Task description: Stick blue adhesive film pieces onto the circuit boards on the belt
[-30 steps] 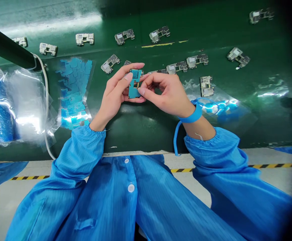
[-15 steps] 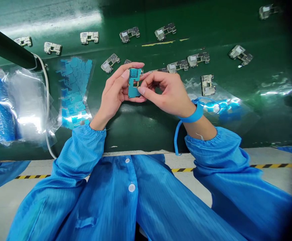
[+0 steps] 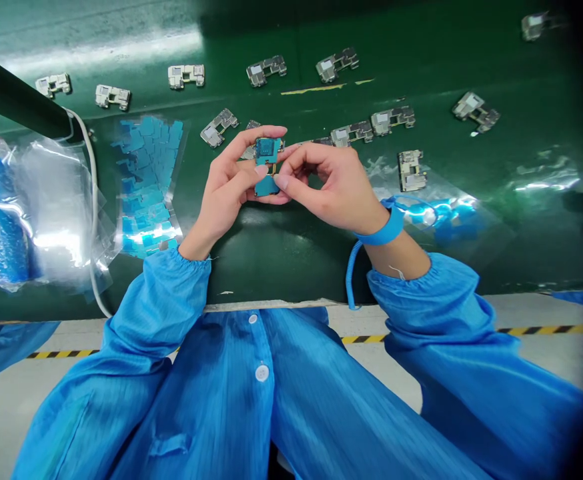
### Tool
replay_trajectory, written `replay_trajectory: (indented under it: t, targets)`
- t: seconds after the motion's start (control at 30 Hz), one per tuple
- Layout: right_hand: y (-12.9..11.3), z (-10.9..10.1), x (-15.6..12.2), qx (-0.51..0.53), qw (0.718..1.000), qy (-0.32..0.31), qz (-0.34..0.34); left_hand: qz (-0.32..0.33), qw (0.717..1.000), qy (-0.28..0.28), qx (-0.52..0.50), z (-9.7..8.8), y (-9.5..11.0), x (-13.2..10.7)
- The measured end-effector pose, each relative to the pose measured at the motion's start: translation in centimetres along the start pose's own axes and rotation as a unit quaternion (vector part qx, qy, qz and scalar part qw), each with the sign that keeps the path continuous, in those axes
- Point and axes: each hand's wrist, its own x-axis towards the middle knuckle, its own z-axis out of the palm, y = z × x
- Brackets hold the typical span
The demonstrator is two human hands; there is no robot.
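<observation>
My left hand (image 3: pixel 229 183) holds a small phone circuit board (image 3: pixel 266 185) upright above the bench edge. Its face is covered in blue film, with a gap at the middle. The left thumb presses on the board's middle, and the fingers wrap behind it. Thumb and index finger of my right hand (image 3: pixel 331 177) are pinched at the board's lower right edge; the fingertips partly hide that spot. A blue wrist strap (image 3: pixel 382 227) with a coiled cord circles my right wrist. Left of my hands lies a clear sheet of blue film pieces (image 3: pixel 151 173).
Several circuit boards (image 3: pixel 347 135) lie on the green bench beyond my hands, with a farther row (image 3: pixel 186 76) behind. Plastic bags (image 3: pixel 1 220), a white cable (image 3: pixel 94 193) and a dark post (image 3: pixel 21 93) stand left. Another clear sheet with blue film (image 3: pixel 454 220) lies right.
My left thumb has slid down from the board's upper left to its middle. The right hand keeps its pinch at the edge. The far row of boards has shifted slightly right.
</observation>
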Motion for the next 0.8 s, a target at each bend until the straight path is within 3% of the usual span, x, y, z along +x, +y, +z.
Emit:
replay_trajectory:
  t: [0.57, 0.8]
  targets:
    - [0.07, -0.15, 0.08, -0.024, 1.0, 0.001, -0.011, 0.017, 1.0, -0.016, -0.003, -0.03, -0.36, 0.07]
    - [-0.44, -0.49, 0.12, -0.026, 0.993, 0.108, -0.029, 0.071, 0.997, -0.005, -0.004, 0.3, 0.26, -0.28]
